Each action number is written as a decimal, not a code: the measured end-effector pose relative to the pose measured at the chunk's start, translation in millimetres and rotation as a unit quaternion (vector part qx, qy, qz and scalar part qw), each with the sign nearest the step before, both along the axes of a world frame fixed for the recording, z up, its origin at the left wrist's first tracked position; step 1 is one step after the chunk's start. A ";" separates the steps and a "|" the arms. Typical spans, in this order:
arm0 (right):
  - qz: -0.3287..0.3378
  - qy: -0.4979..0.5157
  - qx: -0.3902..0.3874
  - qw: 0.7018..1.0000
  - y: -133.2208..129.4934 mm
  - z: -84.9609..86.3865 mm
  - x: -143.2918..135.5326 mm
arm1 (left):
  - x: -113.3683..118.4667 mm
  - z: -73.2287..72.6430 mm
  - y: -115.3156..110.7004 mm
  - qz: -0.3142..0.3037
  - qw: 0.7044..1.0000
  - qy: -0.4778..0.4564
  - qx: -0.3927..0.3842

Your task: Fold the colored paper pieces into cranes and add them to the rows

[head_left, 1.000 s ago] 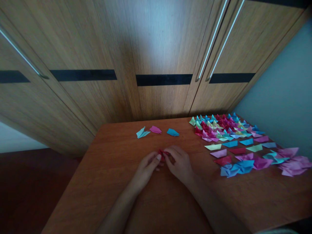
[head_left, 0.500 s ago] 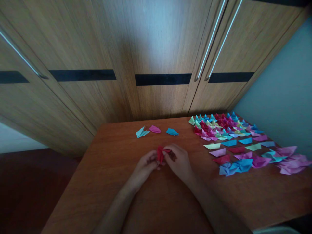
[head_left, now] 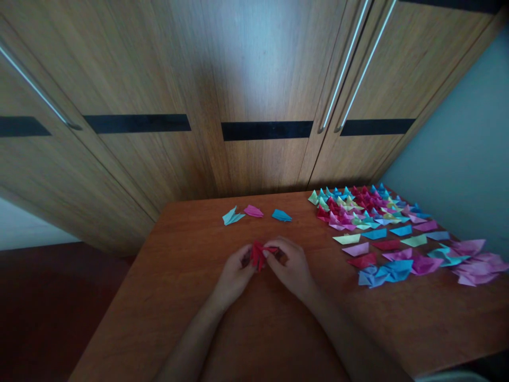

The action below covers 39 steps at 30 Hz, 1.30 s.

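Two bare hands at work over the table (head_left: 178, 276), near its middle. The left hand (head_left: 234, 278) has its thumb and fingers closed on one side of a red folded paper (head_left: 258, 255); the right hand (head_left: 293, 268) pinches the other side, fingertips near a narrow red point that sticks out toward it. Hands close to each other, the red piece bridging them, its folds partly spread; whether it touches the wood, I cannot tell. Beyond, toward the far edge: a light-blue folded paper (head_left: 231, 216), a pink folded paper (head_left: 253, 211) just beside it, and a blue folded paper (head_left: 282, 215) a little apart on the right. Far right corner crowded with small paper boats (head_left: 365, 199), peaks up, many colours. Nearer than these, flat folded strips (head_left: 387, 245) in loose rows, then bulkier blue pieces (head_left: 400, 270) and pink pieces (head_left: 479, 270). Behind the table, a wood-grain cupboard (head_left: 262, 69) with black bands and long metal handles; pale blue-grey wall (head_left: 457, 116) at right.
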State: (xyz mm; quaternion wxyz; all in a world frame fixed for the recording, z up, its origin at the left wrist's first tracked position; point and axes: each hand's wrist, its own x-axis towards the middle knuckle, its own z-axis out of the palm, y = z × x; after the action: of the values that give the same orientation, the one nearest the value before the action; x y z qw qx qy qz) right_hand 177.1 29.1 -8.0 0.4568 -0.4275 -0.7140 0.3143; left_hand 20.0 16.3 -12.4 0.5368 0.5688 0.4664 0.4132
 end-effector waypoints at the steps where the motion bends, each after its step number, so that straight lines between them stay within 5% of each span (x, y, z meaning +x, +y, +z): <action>1: 0.005 0.001 -0.004 1.000 0.2 -0.7 -0.1 | -1.2 0.0 -0.3 0.007 0.999 0.030 0.020; 7: 0.022 -0.148 0.015 0.989 3.7 -9.0 4.6 | -7.1 3.5 -6.0 0.050 0.950 0.286 0.111; 12: 0.052 -0.263 0.048 0.962 1.6 -11.0 6.2 | -6.3 -0.3 -7.4 0.044 0.935 0.331 0.122; 16: 0.099 -0.211 0.012 0.972 2.5 -6.2 11.6 | -10.1 0.7 -4.4 -0.005 0.963 0.259 0.077; 19: 0.184 -0.066 -0.119 0.974 3.3 0.3 17.9 | -14.7 7.5 -3.2 -0.074 0.990 0.119 0.006; 22: 0.238 0.101 -0.248 0.933 2.3 5.0 21.9 | -18.4 16.1 -5.0 -0.107 0.991 -0.015 -0.076; 26: 0.268 0.246 -0.327 0.872 -0.3 5.0 21.0 | -20.0 23.7 -9.6 -0.106 0.981 -0.120 -0.106; 39: 0.277 0.413 -0.428 0.755 -4.9 -5.8 12.5 | -14.4 14.1 -16.9 -0.119 0.948 -0.260 -0.143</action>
State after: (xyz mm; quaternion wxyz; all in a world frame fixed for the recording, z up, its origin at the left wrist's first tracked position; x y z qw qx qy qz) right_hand 189.6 24.2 -13.9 0.3695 -0.1906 -0.3345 0.8457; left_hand 5.6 -0.6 1.7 0.7601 0.4105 0.2937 0.4092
